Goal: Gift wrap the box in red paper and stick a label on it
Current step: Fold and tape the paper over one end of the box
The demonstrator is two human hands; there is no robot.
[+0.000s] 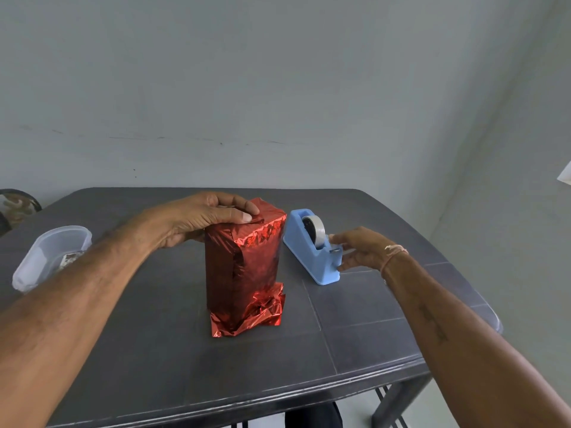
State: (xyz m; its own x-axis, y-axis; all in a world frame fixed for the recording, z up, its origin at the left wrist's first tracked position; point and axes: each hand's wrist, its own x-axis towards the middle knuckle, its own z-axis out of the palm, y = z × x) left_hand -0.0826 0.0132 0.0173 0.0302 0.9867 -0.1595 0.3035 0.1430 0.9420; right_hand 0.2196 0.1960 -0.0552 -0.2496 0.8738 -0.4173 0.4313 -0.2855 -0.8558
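Box mid-table, dispenser to its right, tub far left.

Your wrapped box (244,267) stands upright on the table (370,335), with your left hand (204,220) on its top. Just right of it sits the tape dispenser (312,251), your right hand (361,250) touching its near end. The plastic tub (46,254) lies well apart at the left edge, behind your left forearm.

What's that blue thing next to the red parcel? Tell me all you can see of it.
It is a tape dispenser of light blue, plastic-looking material, with a wedge-shaped body that rises at the far end. A roll of pale tape sits upright in its slot on a dark hub. It stands on the dark grey table, just right of the red wrapped box and apart from it. The right hand reaches its near end, fingertips at the cutter; whether it has hold of tape I cannot tell.
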